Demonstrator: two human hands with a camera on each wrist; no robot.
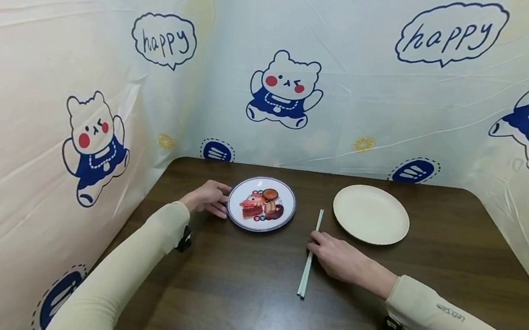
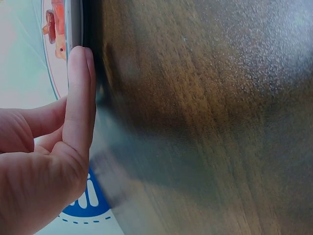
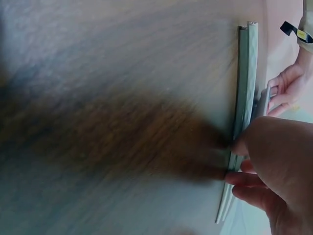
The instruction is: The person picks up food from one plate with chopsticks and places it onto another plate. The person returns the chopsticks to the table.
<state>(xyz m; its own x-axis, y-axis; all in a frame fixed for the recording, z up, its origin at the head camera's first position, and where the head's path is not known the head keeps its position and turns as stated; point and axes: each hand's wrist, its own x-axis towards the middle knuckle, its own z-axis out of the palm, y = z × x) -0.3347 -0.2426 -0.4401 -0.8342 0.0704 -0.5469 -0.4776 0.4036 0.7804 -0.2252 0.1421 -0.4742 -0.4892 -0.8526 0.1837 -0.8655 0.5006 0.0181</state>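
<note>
A white plate with a dark rim line and colourful food pictures [image 1: 263, 204] is at the back left of the table. My left hand [image 1: 208, 198] grips its left edge. In the left wrist view the fingers [image 2: 79, 93] meet the plate's edge [image 2: 75, 24], with the thumb on the face side. Two pale green chopsticks [image 1: 307, 272] lie side by side, pointing away from me. My right hand [image 1: 339, 257] pinches them near the middle between thumb and fingers. The right wrist view shows the pair of chopsticks [image 3: 246, 73] crossing behind the fingertips [image 3: 239, 178].
A plain cream plate [image 1: 371, 214] stands at the back right, beyond the right hand. The brown wooden table [image 1: 229, 293] has rounded far corners. Printed cloth [image 1: 343, 86] hangs behind it and along both sides.
</note>
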